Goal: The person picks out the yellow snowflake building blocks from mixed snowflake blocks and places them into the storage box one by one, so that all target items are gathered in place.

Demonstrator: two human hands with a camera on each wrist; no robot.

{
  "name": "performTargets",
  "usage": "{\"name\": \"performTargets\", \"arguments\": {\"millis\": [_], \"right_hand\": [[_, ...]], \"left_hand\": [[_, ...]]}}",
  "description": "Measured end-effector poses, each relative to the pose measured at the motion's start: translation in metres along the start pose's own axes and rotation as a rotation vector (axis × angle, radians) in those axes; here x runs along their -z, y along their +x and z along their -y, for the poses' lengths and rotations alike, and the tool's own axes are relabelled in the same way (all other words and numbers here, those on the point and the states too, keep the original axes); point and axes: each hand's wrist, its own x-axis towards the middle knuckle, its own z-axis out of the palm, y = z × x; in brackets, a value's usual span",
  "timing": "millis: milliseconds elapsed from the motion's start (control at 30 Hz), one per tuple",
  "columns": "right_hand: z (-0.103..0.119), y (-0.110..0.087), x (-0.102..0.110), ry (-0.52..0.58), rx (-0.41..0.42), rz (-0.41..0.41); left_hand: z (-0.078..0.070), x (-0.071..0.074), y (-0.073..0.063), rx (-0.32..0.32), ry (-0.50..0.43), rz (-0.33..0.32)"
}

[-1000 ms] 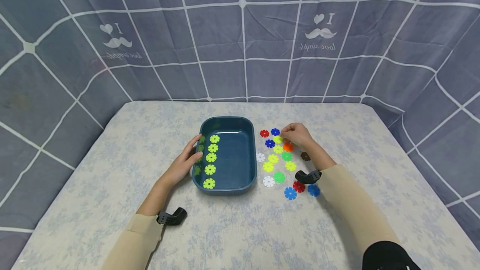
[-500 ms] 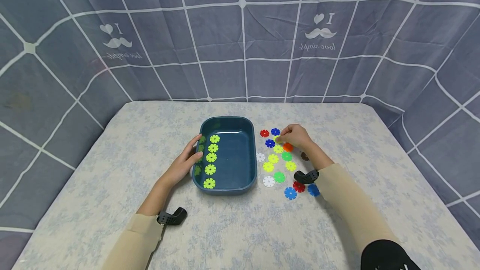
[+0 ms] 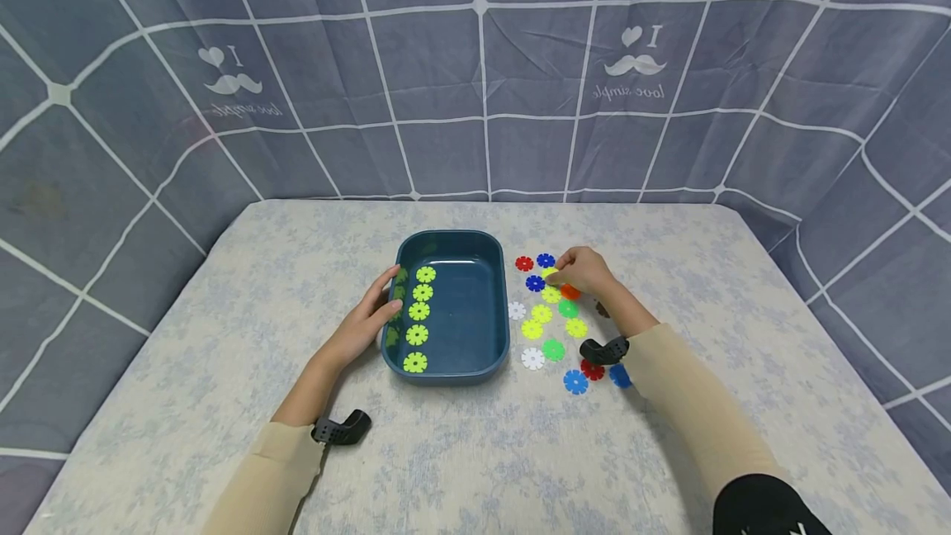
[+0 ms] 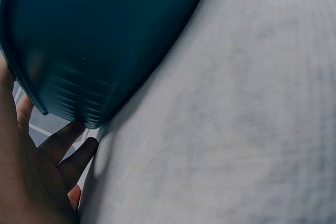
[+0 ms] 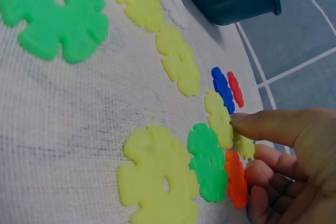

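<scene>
On my left I see the left hand point(image 3: 361, 330) gripping the left rim of the blue bin point(image 3: 468, 312), five yellow discs point(image 3: 419, 311) lined up inside; farther right, among loose coloured discs point(image 3: 553, 350) on the tabletop point(image 3: 461, 461), the right hand point(image 3: 587, 271) pinches a yellow disc point(image 5: 245, 148)

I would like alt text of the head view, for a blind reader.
A right hand touches a yellow disc among loose coloured discs. A left hand rests on a blue bin with five yellow discs in a row inside.

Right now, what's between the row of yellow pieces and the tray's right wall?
In the head view, only the bare floor of the tray lies between them.
</scene>
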Motion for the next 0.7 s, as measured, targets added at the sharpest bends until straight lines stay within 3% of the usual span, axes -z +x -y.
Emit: {"name": "performTargets", "arguments": {"millis": [167, 467, 700], "right_hand": [[-0.004, 0.002, 0.001, 0.043, 0.013, 0.004], [-0.015, 0.011, 0.009, 0.271, -0.028, 0.064], [-0.011, 0.011, 0.010, 0.309, -0.039, 0.061]], "left_hand": [[0.000, 0.000, 0.000, -0.012, -0.005, 0.003], [0.000, 0.000, 0.000, 0.010, 0.000, -0.008], [0.000, 0.001, -0.001, 0.013, 0.009, -0.011]]}}
